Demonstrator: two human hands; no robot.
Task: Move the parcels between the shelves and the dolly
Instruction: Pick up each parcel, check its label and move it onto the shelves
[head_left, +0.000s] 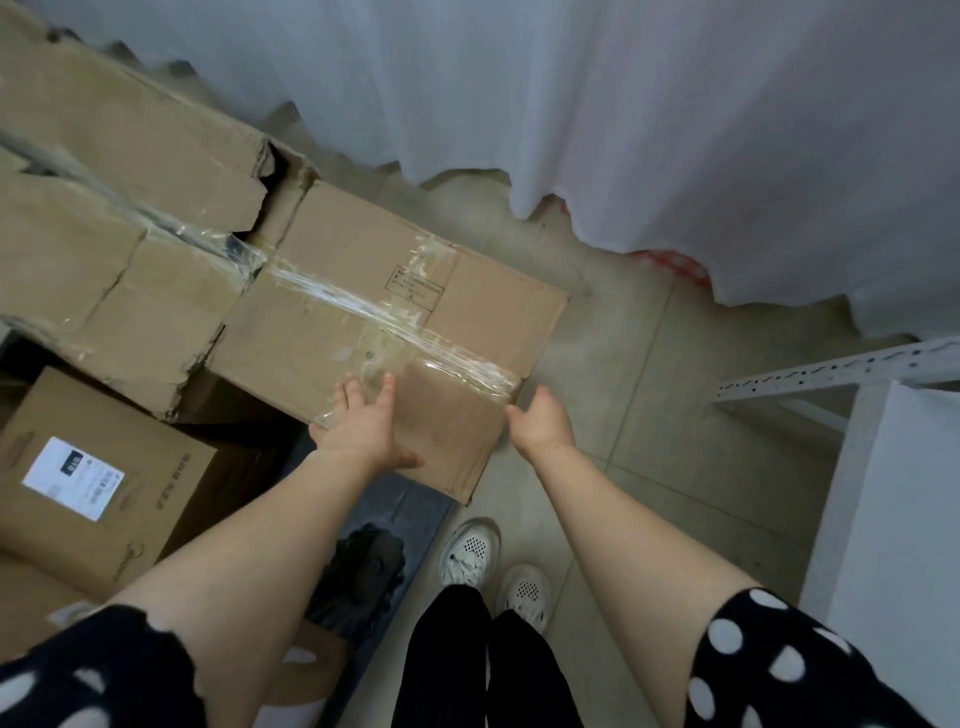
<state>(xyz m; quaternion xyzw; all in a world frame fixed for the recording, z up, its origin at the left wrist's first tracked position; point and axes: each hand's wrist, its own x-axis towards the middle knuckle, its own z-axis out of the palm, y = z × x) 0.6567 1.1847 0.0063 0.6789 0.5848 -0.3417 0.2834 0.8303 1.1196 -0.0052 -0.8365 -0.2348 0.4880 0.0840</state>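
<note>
taped parcel (322, 332), centre frame: left hand (358, 426) spread flat on top, right hand (540, 423) against side edge, its fingers hidden; likely bracing to lift.

I see a matt cardboard parcel (483, 312) crossed by glossy tape (332, 297). The curtain (623, 104) looks like white cloth, the shelf rail (831, 372) painted metal.

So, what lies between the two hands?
Head view: only the top of the brown taped cardboard box, crossed by a strip of clear tape. The left hand lies flat on it; the right hand is at its right edge.
</note>
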